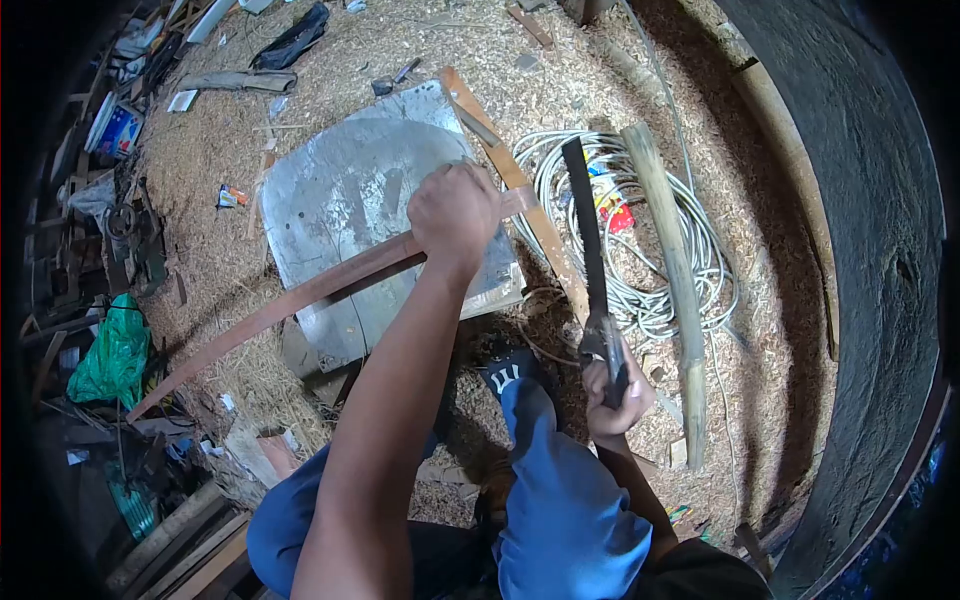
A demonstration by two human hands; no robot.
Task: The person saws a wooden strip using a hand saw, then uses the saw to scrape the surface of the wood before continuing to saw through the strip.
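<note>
A long reddish wood strip (330,285) lies slantwise across a grey metal-topped stool or board (350,180). My left hand (456,212) is wrapped round the strip near its right end, above the metal surface. Low on the right, my right hand (617,393) grips the handle of a dark, long-bladed saw (588,225). The blade points away from me and stands apart from the strip, to its right. An orange-brown board (540,220) passes beneath the strip's right end.
A coil of pale cable (655,290) and a round wooden pole (670,240) lie on the shavings at the right. A dark curved slab (860,200) stands at the far right. Left are a green bag (110,350) and scrap. My knee (560,500) is below.
</note>
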